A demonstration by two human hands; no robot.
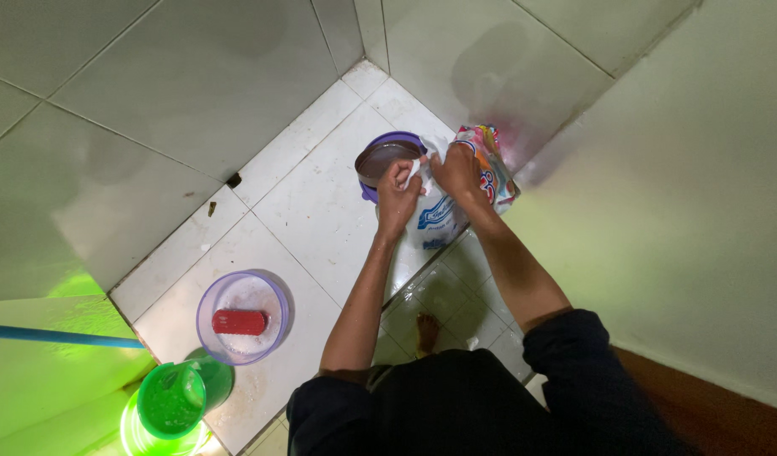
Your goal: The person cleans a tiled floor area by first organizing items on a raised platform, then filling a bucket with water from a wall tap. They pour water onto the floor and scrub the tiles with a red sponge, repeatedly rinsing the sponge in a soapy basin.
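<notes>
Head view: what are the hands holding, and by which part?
Both the left hand and right hand grip the white plastic pouch at its top edge, beside the purple bowl.

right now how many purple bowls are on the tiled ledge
2. One purple bowl sits in the far corner beside the left hand and the plastic pouch. The other bowl, nearer, holds a red brush. None seems hidden.

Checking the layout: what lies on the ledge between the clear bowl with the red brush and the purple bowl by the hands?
In the head view, only bare white ledge tile lies between the clear bowl and the purple bowl.
</notes>
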